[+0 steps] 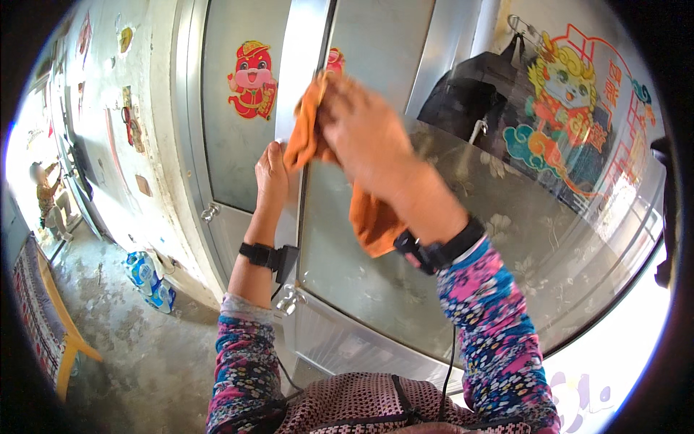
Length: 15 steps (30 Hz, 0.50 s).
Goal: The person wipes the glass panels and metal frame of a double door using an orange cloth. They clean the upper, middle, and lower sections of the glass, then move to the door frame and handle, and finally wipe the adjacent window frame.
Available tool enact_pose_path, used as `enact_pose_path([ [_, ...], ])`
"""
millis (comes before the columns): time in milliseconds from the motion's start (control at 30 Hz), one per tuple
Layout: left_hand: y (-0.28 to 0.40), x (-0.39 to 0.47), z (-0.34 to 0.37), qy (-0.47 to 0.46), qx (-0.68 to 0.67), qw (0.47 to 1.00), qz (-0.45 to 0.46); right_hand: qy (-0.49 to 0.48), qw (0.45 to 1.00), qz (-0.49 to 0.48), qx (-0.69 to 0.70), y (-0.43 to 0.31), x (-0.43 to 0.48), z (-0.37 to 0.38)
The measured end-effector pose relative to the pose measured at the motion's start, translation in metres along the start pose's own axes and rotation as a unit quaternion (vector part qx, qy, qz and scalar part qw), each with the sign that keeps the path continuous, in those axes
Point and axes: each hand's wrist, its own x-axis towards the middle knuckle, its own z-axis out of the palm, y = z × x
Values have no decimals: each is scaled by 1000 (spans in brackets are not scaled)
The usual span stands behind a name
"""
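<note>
My right hand [368, 127] holds a bunched orange cloth [306, 130] against the upright metal edge of a glazed cabinet door. Part of the cloth hangs down below my wrist. The hand is slightly blurred. Lower and to the left, my left hand [271, 171] is raised against the metal door stile [295, 70]; its fingers are partly hidden, so its grip is unclear. The left frosted glass panel [238, 157] carries a red cartoon sticker [253, 80]. Another red sticker [336, 59] shows partly behind the cloth. Two clear knobs, the left one [210, 212] and the lower one [291, 299], stick out from the doors.
A large glass pane [488, 217] with a colourful cartoon decal [566, 92] spans the right, a black bag [461, 103] visible through it. Blue-and-white plastic packages [149, 282] lie on the concrete floor [141, 358]. A person [51, 200] crouches by the far-left doorway.
</note>
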Motion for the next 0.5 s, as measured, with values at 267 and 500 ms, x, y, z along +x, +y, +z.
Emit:
enact_pose_path([
  [267,11,-2,-5,62,110,992,31,-85,967,-74,229,-114,-121,25],
  [500,9,-2,-19,58,177,983,9,-89,884,62,454,-150,-226,-12],
])
